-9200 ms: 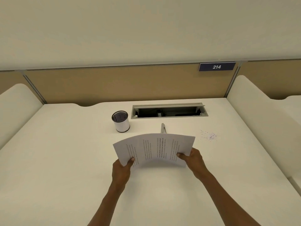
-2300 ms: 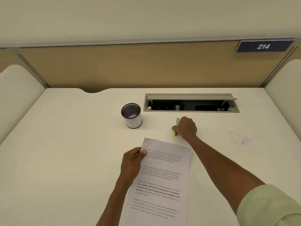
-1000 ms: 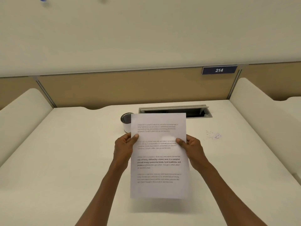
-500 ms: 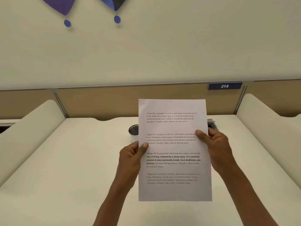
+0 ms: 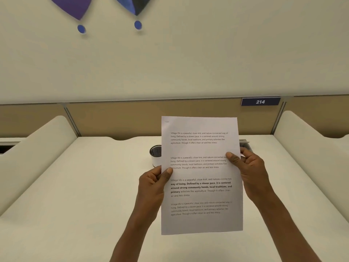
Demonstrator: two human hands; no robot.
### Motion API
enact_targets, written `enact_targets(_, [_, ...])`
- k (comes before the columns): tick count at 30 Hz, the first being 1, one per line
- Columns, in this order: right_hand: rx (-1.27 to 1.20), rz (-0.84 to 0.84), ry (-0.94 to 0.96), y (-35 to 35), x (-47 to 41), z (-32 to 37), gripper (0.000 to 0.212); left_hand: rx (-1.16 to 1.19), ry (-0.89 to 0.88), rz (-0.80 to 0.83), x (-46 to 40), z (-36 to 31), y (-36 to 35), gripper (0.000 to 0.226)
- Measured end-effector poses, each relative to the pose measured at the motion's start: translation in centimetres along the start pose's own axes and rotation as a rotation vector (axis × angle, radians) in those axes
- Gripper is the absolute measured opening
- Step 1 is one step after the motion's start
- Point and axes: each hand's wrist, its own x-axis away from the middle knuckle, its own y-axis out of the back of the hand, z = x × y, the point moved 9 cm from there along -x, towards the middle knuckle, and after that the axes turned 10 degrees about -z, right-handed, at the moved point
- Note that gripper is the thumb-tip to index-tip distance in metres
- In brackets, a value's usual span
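One sheet of paper is held up off the desk, upright and facing the camera, slightly to the 4 o'clock side of the middle of the view. It carries four short blocks of printed text, the third partly in bold. Two hands hold it, one on each long edge. The left hand grips the edge at the sheet's 9 o'clock, with its thumb laid across the front of the page and its other fingers curled behind, out of sight. The right hand takes the opposite edge at about 3 o'clock, a little higher than the left, with its thumb pressed on the front and its fingers folded round the back. A pale shape shows between those fingers, but what it is cannot be told. Both forearms rise from 6 o'clock. Behind the sheet, at its 9 o'clock, one small cup with a dark mesh rim and white body stands on the desk, partly hidden by the paper's left edge. At the sheet's 2 o'clock, one corner of a grey cable slot peeps out just above the right hand. Two cream side dividers flank the desk at 9 and 3 o'clock. A tan back panel runs along the far edge and bears one dark number plate reading 214 at 1 o'clock. On the wall at 11 to 12 o'clock are two blue dots below two pointed coloured shapes.
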Motion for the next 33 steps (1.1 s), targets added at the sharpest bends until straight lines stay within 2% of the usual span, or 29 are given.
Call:
enact_targets(3, [0.249, -0.149, 0.125, 0.8, 0.1, 0.8, 0.073, -0.005, -0.001, -0.016, 0.1, 0.0, 0.1, 0.020])
enact_targets(4, [0.350, -0.210, 0.192, 0.9, 0.5, 1.4, 0.076, -0.010, -0.006, -0.021, 0.2, 0.0, 0.1, 0.020])
enact_targets(6, [0.515, -0.256, 0.316, 0.0, 1.9, 2.7, 0.071, -0.043, -0.027, -0.041, 0.3, 0.0, 0.1, 0.020])
enact_targets(9, [0.667, -0.153, 0.358, -3.9, 5.0, 3.3, 0.070, -0.088, -0.084, -0.089, 0.7, -0.1, -0.6, 0.019])
enact_targets(14, [0.789, 0.057, 0.261, -9.6, 8.8, 2.6, 0.082, -0.169, -0.197, -0.175, 1.8, 0.0, -2.1, 0.027])
enact_targets(16, [0.765, 0.063, 0.212, -10.5, 9.0, 2.2, 0.071, -0.190, -0.194, -0.179, 2.3, 0.4, -3.0, 0.032])
enact_targets(19, [0.819, 0.005, 0.273, -11.0, 8.5, 2.0, 0.038, -0.200, -0.166, -0.097, 3.0, 1.1, -4.7, 0.044])
enact_targets(20, [0.836, -0.030, 0.305, -10.8, 8.0, 1.8, 0.032, -0.193, -0.191, -0.068, 3.3, 1.3, -5.3, 0.044])
enact_targets(22, [0.840, -0.093, 0.369, -10.2, 7.2, 1.7, 0.025, -0.238, -0.321, -0.070, 3.8, 0.5, -5.3, 0.024])
enact_targets(23, [0.832, -0.110, 0.399, -9.9, 6.8, 1.9, 0.022, -0.261, -0.401, -0.027, 4.1, 0.5, -5.8, 0.024])
enact_targets(24, [0.821, -0.109, 0.417, -9.6, 6.4, 1.9, 0.020, -0.355, -0.485, 0.019, 4.0, 1.6, -5.9, 0.041])
enact_targets(25, [0.810, -0.094, 0.434, -9.4, 6.1, 1.9, 0.018, -0.390, -0.489, 0.042, 3.7, 2.5, -5.6, 0.053])
enact_targets(27, [0.785, -0.049, 0.481, -8.8, 5.3, 2.2, 0.015, -0.323, -0.349, -0.099, 2.9, 3.0, -3.2, 0.056])
enact_targets(29, [0.707, 0.009, 0.479, -8.1, 4.6, 2.6, 0.015, -0.242, -0.188, -0.330, 1.7, 3.4, 0.3, 0.055])
enact_targets(30, [0.645, 0.044, 0.453, -7.8, 4.3, 2.7, 0.015, -0.224, -0.111, -0.418, 1.1, 3.5, 1.9, 0.062])
enact_targets(32, [0.515, 0.109, 0.358, -7.2, 3.8, 3.0, 0.016, -0.190, 0.026, -0.513, -0.2, 3.6, 4.4, 0.080])
enact_targets(33, [0.451, 0.130, 0.299, -6.8, 3.5, 2.9, 0.017, -0.149, 0.060, -0.505, -0.9, 3.6, 5.1, 0.074])
